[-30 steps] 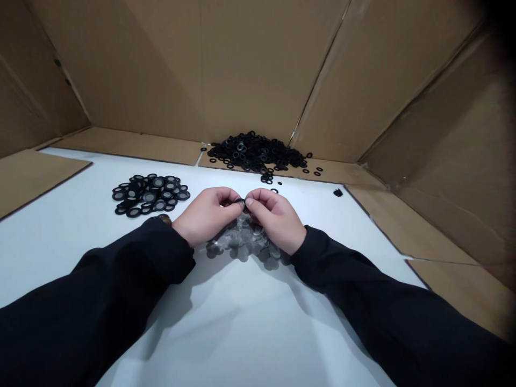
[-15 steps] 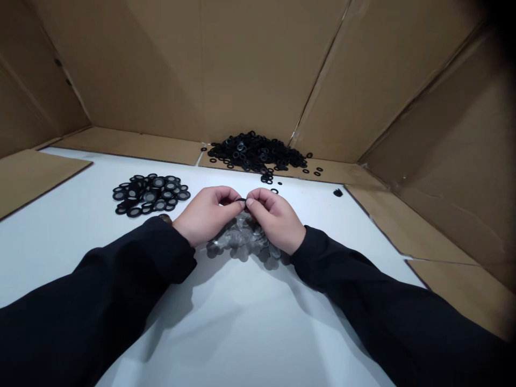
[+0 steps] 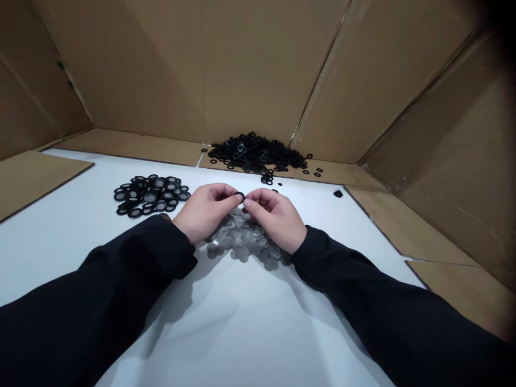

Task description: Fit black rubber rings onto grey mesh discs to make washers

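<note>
Between my fingertips is a small black rubber ring [image 3: 241, 194], partly covered by the thumbs. My left hand [image 3: 207, 210] pinches its left side, thumb against fingers. On the right side my right hand [image 3: 278, 217] also grips it with thumb and curled fingers. Whether a disc sits inside the ring I cannot tell. Just under both hands lies a heap of thin grey mesh-like discs [image 3: 242, 239] on the white table [image 3: 242, 333]. Left of my left hand is a pile of black rings with grey centres [image 3: 149, 196].
A large heap of plain black rings [image 3: 258, 153] lies at the back against the cardboard wall [image 3: 250, 70], with a few strays around it. One small black piece [image 3: 337, 193] is at the right. Cardboard strips [image 3: 403, 226] border the table.
The ring has tilted up slightly and shows more above my left thumb. My left hand has shifted a little upward, and both hands keep their pinch.
</note>
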`<action>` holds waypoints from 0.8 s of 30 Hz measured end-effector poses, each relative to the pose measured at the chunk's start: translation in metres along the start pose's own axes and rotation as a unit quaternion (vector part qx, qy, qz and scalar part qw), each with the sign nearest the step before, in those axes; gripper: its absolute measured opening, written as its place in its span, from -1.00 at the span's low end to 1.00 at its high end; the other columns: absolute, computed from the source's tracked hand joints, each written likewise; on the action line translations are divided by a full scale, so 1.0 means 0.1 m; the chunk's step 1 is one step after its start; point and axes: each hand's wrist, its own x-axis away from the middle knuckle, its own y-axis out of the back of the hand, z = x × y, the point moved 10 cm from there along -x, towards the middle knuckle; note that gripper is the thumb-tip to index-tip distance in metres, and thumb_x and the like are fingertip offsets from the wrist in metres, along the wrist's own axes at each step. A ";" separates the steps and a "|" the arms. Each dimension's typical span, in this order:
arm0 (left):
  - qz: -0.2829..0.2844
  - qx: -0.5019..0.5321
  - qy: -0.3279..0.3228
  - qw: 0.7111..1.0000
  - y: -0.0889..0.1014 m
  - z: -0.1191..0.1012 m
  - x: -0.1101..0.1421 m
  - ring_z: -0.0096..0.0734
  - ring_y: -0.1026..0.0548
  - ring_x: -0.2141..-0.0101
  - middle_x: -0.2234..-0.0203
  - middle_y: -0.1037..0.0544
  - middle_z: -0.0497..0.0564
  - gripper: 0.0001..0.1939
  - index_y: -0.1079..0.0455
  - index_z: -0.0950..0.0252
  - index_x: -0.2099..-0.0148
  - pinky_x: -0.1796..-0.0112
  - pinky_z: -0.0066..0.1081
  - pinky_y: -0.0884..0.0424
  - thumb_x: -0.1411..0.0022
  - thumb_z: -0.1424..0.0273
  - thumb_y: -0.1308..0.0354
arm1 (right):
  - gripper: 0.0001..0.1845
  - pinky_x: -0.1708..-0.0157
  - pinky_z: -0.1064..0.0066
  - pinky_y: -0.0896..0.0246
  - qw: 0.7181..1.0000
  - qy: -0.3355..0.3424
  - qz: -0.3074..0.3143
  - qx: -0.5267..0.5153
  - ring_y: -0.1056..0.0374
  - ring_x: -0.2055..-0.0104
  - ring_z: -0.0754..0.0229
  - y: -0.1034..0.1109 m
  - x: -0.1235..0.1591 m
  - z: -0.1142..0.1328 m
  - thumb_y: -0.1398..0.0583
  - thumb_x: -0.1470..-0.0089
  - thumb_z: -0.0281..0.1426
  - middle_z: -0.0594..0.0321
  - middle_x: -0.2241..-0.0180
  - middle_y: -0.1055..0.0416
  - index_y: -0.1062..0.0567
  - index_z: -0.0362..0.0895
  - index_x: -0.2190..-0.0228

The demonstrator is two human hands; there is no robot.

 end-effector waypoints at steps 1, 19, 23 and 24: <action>-0.002 0.002 0.000 1.000 0.00 0.00 0.00 -0.58 -0.22 0.60 0.61 -0.32 -0.16 -0.81 -0.37 0.33 0.36 0.54 -0.52 -0.16 -0.10 0.28 -0.19 | -0.77 0.43 0.45 -0.17 1.000 0.003 -0.001 0.009 -0.26 0.46 0.31 0.00 0.00 0.01 -0.25 -0.03 -0.23 0.29 0.47 -0.40 -0.45 -0.16 0.36; 0.027 -0.062 -0.017 0.998 -0.05 -0.02 0.00 -0.58 -0.21 0.60 0.61 -0.33 -0.15 -0.81 -0.37 0.31 0.38 0.55 -0.52 -0.14 -0.11 0.27 -0.16 | -0.84 0.46 0.43 -0.10 0.993 0.044 0.005 0.111 -0.17 0.49 0.29 0.00 0.04 0.12 -0.14 -0.12 -0.30 0.32 0.51 -0.32 -0.41 -0.14 0.40; 0.022 -0.066 -0.018 0.997 -0.04 -0.03 0.00 -0.57 -0.21 0.60 0.61 -0.33 -0.15 -0.82 -0.37 0.31 0.39 0.55 -0.51 -0.14 -0.10 0.28 -0.15 | -0.83 0.47 0.44 -0.10 0.993 0.046 0.009 0.113 -0.17 0.49 0.30 -0.01 0.03 0.12 -0.14 -0.13 -0.29 0.33 0.52 -0.30 -0.41 -0.14 0.40; 0.021 -0.064 -0.017 0.998 -0.04 -0.03 0.00 -0.57 -0.22 0.60 0.60 -0.34 -0.14 -0.82 -0.38 0.31 0.39 0.55 -0.51 -0.15 -0.10 0.28 -0.15 | -0.83 0.47 0.44 -0.10 0.993 0.048 0.012 0.108 -0.18 0.48 0.30 -0.01 0.03 0.12 -0.14 -0.13 -0.29 0.33 0.52 -0.30 -0.41 -0.14 0.39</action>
